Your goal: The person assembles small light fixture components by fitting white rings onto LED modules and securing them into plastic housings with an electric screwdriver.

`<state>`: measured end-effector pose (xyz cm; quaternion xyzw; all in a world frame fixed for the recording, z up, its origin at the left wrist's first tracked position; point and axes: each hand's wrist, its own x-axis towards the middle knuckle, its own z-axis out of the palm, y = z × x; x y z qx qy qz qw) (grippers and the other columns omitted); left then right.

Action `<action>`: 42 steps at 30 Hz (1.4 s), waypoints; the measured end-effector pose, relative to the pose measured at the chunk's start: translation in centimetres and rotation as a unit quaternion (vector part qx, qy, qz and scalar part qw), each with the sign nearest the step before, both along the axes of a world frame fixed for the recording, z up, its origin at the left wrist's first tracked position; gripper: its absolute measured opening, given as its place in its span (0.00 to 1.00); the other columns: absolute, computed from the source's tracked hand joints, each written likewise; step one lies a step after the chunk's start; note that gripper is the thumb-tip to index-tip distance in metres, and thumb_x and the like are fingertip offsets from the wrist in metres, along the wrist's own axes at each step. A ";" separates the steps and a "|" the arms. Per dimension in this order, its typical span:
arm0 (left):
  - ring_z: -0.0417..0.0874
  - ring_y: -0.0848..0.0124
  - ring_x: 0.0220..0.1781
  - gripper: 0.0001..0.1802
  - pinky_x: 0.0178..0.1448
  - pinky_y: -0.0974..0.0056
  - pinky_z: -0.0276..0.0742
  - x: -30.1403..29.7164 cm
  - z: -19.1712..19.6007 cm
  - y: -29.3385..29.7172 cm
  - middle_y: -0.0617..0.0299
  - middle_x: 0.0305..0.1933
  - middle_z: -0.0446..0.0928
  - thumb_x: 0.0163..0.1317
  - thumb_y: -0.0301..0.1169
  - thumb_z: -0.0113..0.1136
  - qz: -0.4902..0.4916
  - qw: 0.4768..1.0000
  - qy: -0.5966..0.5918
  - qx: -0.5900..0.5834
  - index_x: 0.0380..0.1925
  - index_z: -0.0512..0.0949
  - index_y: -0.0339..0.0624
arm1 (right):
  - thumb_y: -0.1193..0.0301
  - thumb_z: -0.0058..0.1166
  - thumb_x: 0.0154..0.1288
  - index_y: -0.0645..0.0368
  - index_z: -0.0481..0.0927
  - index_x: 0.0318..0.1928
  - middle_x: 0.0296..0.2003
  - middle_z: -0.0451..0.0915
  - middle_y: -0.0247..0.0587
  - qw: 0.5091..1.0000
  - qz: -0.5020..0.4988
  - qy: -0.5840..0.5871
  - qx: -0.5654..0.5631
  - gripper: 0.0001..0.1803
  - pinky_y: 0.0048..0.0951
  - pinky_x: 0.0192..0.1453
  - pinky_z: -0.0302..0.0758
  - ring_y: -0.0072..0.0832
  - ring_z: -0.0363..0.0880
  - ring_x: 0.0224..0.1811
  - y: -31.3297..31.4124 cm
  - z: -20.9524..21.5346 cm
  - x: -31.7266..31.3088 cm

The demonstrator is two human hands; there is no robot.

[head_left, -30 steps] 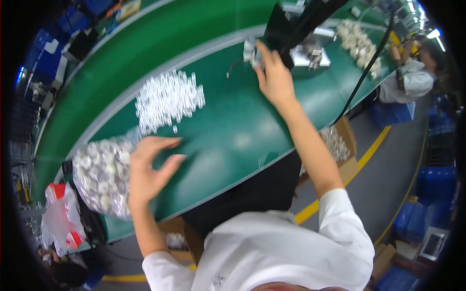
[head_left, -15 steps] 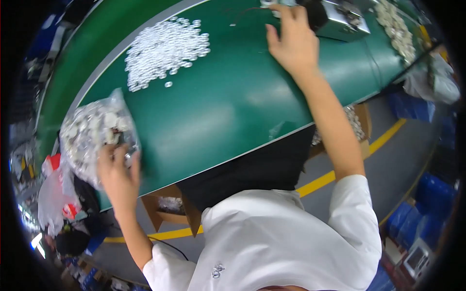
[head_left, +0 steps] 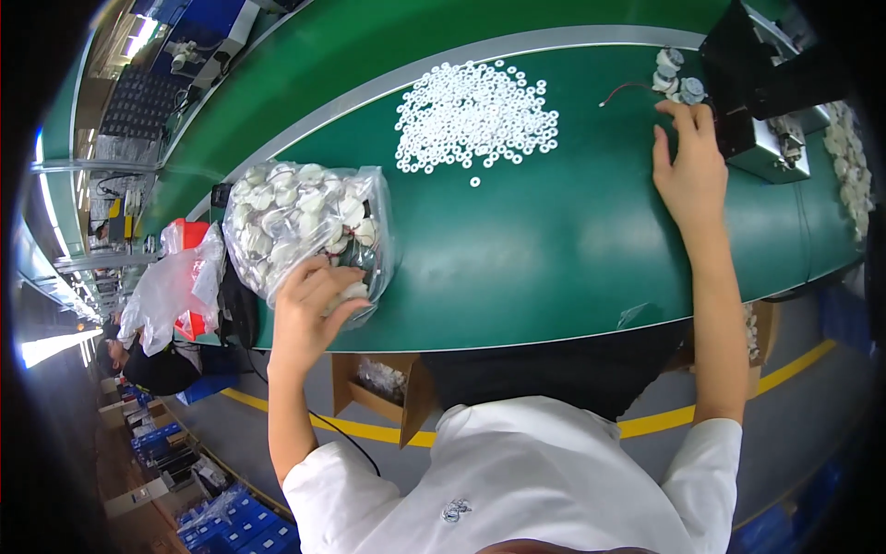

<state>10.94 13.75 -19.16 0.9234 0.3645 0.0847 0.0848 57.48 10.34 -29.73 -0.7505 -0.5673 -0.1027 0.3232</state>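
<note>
A clear plastic bag (head_left: 300,222) full of white round parts with dark and reddish bits lies on the left of the green work surface (head_left: 517,258). My left hand (head_left: 309,300) rests at its near right side, thumb apart from the fingers; a white part shows beside the fingertips, not plainly gripped. Far to the right, my right hand (head_left: 692,171) has its fingers half bent and thumb spread. Its fingertips are at a small cluster of white and grey round parts (head_left: 681,83), beside a black and metal device (head_left: 771,143).
Many small white rings (head_left: 475,115) lie spread at the far middle. More pale parts (head_left: 847,171) line the right edge. A thin red wire (head_left: 628,87) lies by the cluster. Red-and-clear plastic bags (head_left: 185,277) hang left. An open cardboard box (head_left: 378,383) stands below the near edge.
The whole view has swung, so the table things sit farther right in the picture. My right hand has drawn back slightly from the cluster. My left hand stays at the bag.
</note>
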 end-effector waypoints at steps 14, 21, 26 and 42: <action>0.82 0.61 0.58 0.26 0.63 0.55 0.71 21.9 -1.6 3.4 0.67 0.47 0.90 0.50 0.40 0.81 -0.263 0.908 -0.326 -0.023 0.51 0.89 0.50 | 0.53 0.51 0.82 0.61 0.80 0.61 0.54 0.82 0.45 0.826 0.371 0.411 0.105 0.25 0.33 0.59 0.79 0.34 0.83 0.56 -2.2 2.9 -4.6; 0.78 0.56 0.70 0.34 0.75 0.47 0.64 26.5 -4.7 5.3 0.60 0.56 0.88 0.50 0.44 0.82 -0.222 0.901 -0.369 -0.047 0.58 0.86 0.47 | 0.44 0.31 0.87 0.60 0.80 0.43 0.23 0.71 0.29 0.594 0.291 0.750 -0.011 0.34 0.22 0.26 0.65 0.17 0.67 0.21 -4.5 0.4 -2.0; 0.81 0.61 0.62 0.28 0.77 0.44 0.57 23.6 -8.3 9.2 0.64 0.44 0.89 0.55 0.41 0.79 -0.101 0.951 -0.275 0.101 0.56 0.85 0.45 | 0.42 0.31 0.86 0.56 0.74 0.32 0.18 0.64 0.26 0.544 0.275 0.785 0.108 0.34 0.23 0.25 0.56 0.17 0.57 0.18 -4.4 0.2 -1.7; 0.82 0.68 0.50 0.21 0.77 0.46 0.55 25.5 -8.3 8.1 0.71 0.34 0.89 0.59 0.28 0.74 -0.124 0.953 -0.277 0.006 0.54 0.85 0.48 | 0.65 0.52 0.81 0.61 0.72 0.41 0.32 0.78 0.46 0.896 0.208 0.390 -0.043 0.12 0.33 0.40 0.74 0.34 0.78 0.34 -4.1 2.6 -2.7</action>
